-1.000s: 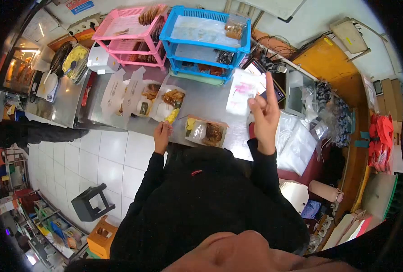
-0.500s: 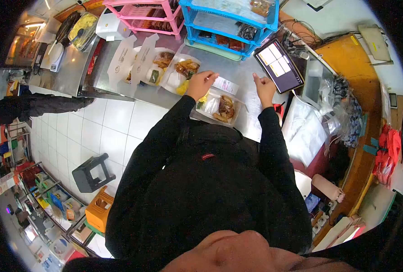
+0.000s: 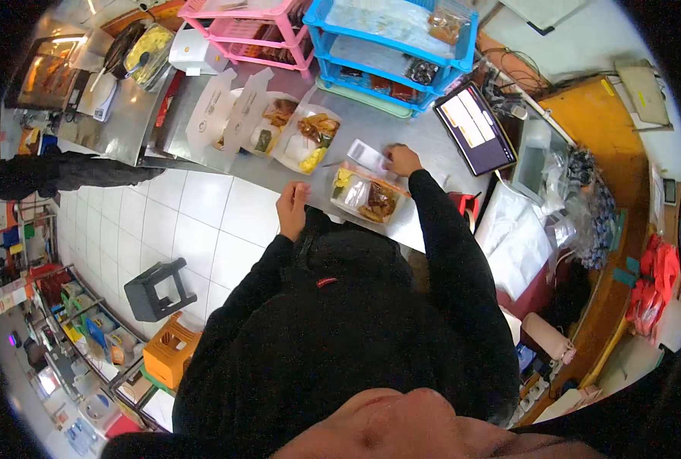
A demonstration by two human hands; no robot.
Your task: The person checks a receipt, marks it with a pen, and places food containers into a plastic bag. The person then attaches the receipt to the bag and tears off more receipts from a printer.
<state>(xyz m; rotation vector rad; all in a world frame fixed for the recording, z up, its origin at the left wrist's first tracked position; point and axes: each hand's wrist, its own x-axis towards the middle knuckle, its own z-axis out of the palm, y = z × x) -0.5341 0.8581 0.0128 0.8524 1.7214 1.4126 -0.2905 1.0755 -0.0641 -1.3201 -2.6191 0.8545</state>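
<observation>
My right hand [image 3: 403, 161] is over the metal counter [image 3: 256, 170], with its curled fingers closed on the right end of a white printed slip [image 3: 367, 156]. Just below the slip, towards my body, sits a food box [image 3: 362, 200] with browned meat and yellow food; a clear, shiny edge runs along its far side. To the left of that box, my left hand [image 3: 292, 210] is raised by the counter's front edge, fingers loosely closed with nothing visible in them. Further left stands an open box [image 3: 307, 142] with rice, meat and yellow food, beside another open box [image 3: 268, 128].
Blue shelves [image 3: 390, 53] and pink shelves [image 3: 260, 34] stand at the back. A lit tablet [image 3: 474, 128] leans right of my right hand. White plastic bags [image 3: 515, 241] lie at the right. A dark stool [image 3: 159, 291] and an orange stool [image 3: 171, 350] are on the floor.
My left hand has drawn back from the boxes to the left and down. My right hand has moved left to the slip. The slip shows further left and lower.
</observation>
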